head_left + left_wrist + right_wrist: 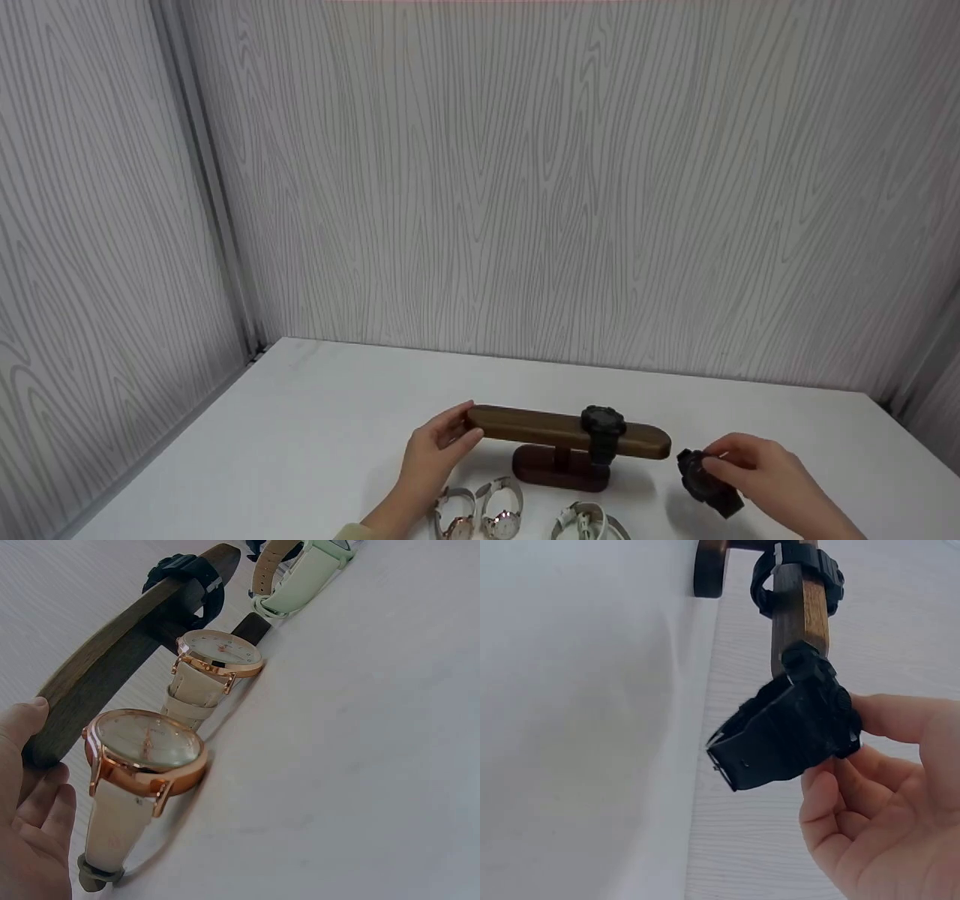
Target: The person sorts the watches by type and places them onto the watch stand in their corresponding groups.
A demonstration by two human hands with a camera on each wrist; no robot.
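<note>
A dark wooden watch stand [525, 426] stands near the table's front, with a black watch [602, 433] strapped round its bar right of the post. My left hand [459, 433] holds the bar's left end, thumb on top and fingers below; the left wrist view shows the same bar [112, 660] and hand [34, 765]. To the right of the stand, my right hand [716, 461] pinches a second black watch [705, 484] just off the bar's right tip. In the right wrist view this held watch [780, 731] hangs from my right hand [840, 746] before the bar [799, 607].
Two rose-gold watches with cream straps [454, 519] [502, 514] lie in front of the stand, and a pale green-white watch [589, 521] lies to their right. The white table [300, 435] meets grey wood-grain walls [525, 187] behind and at both sides.
</note>
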